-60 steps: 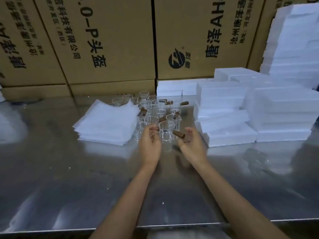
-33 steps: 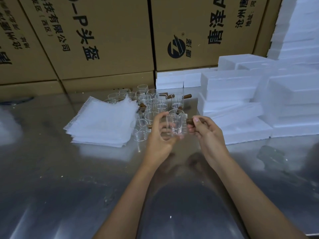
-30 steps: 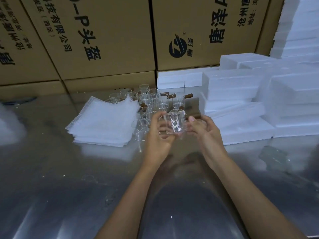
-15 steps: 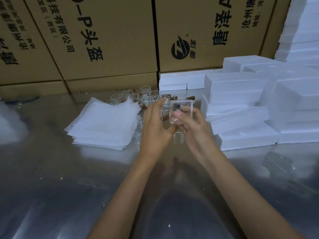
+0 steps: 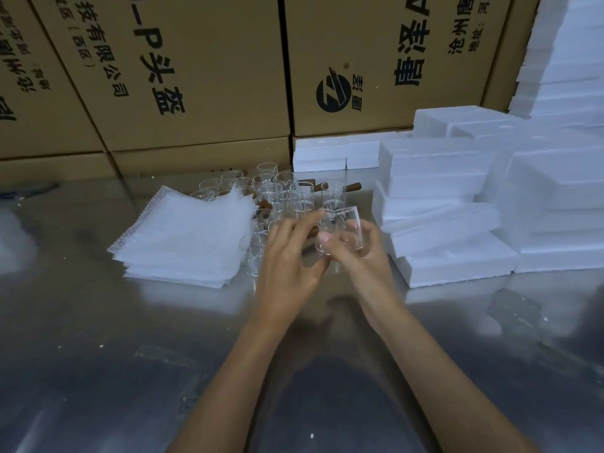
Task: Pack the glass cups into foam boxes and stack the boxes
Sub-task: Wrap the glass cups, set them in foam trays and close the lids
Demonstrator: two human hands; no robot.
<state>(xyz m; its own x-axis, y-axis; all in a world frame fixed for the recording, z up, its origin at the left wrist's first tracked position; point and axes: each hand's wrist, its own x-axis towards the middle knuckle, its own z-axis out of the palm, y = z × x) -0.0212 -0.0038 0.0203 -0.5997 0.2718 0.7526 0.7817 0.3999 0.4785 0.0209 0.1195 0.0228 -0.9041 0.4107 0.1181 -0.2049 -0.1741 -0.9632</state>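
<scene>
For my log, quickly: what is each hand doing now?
Left hand: fingers straight, touching the glass cup.
Right hand: holds the glass cup, fingers curled round it.

Glass cups (image 5: 274, 194) stand between the sheet stack (image 5: 186, 243) left and foam boxes (image 5: 457, 204) right.

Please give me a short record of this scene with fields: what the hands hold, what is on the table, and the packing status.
held item: one glass cup, tilted, lifted above the table
right hand: fingers curled round the cup
left hand: fingers fairly straight, at the cup's left side by its brown handle
other cups: clustered upright on the metal table
left of cups: stack of white foam sheets
right of cups: white foam boxes, stacked
background: printed cardboard cartons
packing status: held cup not yet in a box
</scene>
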